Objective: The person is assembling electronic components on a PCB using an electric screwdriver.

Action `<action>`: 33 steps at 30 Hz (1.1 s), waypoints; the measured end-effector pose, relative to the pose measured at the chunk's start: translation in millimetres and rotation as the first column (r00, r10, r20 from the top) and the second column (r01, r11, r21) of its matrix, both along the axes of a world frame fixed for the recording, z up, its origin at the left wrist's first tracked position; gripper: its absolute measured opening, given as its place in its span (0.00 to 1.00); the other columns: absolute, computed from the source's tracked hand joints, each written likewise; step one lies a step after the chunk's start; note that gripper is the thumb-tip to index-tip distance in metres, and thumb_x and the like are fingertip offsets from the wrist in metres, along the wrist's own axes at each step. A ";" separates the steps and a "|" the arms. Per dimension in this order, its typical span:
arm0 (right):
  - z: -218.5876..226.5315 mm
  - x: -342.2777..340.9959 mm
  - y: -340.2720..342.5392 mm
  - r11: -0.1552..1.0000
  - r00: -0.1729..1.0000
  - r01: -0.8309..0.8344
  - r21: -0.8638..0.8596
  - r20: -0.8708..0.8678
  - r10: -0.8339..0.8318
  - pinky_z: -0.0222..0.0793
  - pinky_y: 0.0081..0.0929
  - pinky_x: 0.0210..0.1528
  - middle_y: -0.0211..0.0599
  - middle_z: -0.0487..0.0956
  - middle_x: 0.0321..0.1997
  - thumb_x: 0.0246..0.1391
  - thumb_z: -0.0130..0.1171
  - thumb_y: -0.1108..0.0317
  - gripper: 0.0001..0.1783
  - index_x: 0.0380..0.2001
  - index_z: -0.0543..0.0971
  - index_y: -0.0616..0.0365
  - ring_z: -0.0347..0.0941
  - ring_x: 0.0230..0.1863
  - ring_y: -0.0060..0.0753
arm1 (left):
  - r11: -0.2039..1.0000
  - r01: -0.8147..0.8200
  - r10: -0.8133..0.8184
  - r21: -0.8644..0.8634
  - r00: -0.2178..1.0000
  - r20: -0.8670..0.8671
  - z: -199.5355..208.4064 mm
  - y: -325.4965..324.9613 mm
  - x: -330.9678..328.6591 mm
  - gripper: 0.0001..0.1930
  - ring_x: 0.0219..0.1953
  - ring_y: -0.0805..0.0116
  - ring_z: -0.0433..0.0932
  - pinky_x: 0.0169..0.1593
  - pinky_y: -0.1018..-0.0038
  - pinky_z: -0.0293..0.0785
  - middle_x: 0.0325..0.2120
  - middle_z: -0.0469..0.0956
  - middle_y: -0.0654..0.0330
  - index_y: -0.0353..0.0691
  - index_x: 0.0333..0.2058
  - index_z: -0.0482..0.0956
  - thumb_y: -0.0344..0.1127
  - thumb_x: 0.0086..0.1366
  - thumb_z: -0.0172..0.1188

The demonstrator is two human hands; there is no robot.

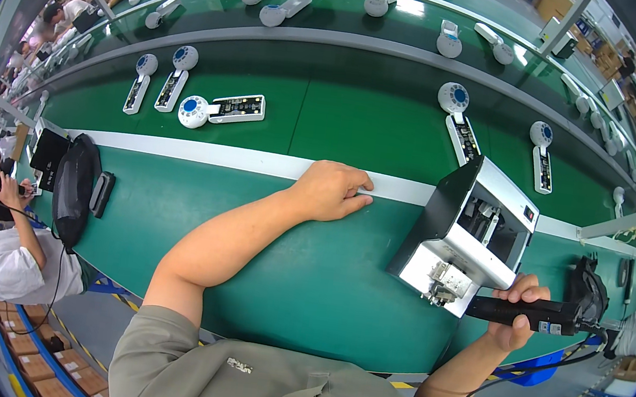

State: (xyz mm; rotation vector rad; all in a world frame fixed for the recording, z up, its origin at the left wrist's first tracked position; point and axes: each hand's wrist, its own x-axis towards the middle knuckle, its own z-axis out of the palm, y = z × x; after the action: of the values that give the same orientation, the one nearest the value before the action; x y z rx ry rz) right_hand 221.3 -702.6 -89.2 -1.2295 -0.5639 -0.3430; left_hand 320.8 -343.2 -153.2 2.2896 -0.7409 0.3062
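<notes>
My right hand is wrapped round a black corded electric screwdriver, held nearly level at the right side of the bench. The screwdriver's front end lies beside a black and silver screw feeder, which stands tilted in view with its mechanism exposed. My left hand rests by the white strip along the bench's far edge; it holds nothing, its fingers are loosely bent and the thumb is apart. Beyond the strip, a white device with a round head lies on the green belt, circuit board showing.
Several similar white devices lie along the belt and on a raised line behind a grey rail. A black bag sits at the bench's left. The screwdriver's cord hangs at right. A co-worker sits at left.
</notes>
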 end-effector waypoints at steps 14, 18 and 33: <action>2.4 -3.3 5.8 1.000 1.000 0.006 0.014 -0.019 -0.005 0.73 0.19 0.35 0.36 0.69 0.32 0.48 0.63 0.60 0.19 0.40 0.70 0.55 0.66 0.30 0.25 | 0.999 -0.016 0.017 0.036 0.999 -0.033 5.3 8.5 -3.0 0.06 0.21 0.66 0.74 0.28 0.73 0.68 0.16 0.74 0.67 0.44 0.32 0.81 0.36 0.55 0.64; 4.2 -6.2 7.4 1.000 0.998 -0.019 0.023 -0.051 0.020 0.72 0.19 0.33 0.36 0.68 0.32 0.49 0.64 0.60 0.19 0.40 0.70 0.55 0.66 0.28 0.25 | 0.999 -0.013 0.016 0.038 0.998 -0.058 6.5 10.4 -3.7 0.06 0.21 0.66 0.74 0.28 0.73 0.68 0.16 0.75 0.67 0.44 0.32 0.81 0.36 0.55 0.65; 2.7 -6.2 9.7 0.999 0.999 -0.025 0.039 -0.031 0.026 0.68 0.18 0.28 0.33 0.68 0.28 0.48 0.64 0.61 0.18 0.39 0.70 0.54 0.65 0.26 0.24 | 0.998 -0.004 0.008 0.057 0.998 -0.059 6.9 11.2 -2.0 0.06 0.22 0.64 0.75 0.29 0.72 0.69 0.19 0.77 0.64 0.43 0.32 0.81 0.36 0.56 0.63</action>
State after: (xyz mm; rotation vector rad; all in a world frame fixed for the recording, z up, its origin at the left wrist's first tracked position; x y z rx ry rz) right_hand 215.1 -692.9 -86.6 -1.1878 -0.5435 -0.3115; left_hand 318.8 -332.0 -146.2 2.3440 -0.7213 0.2221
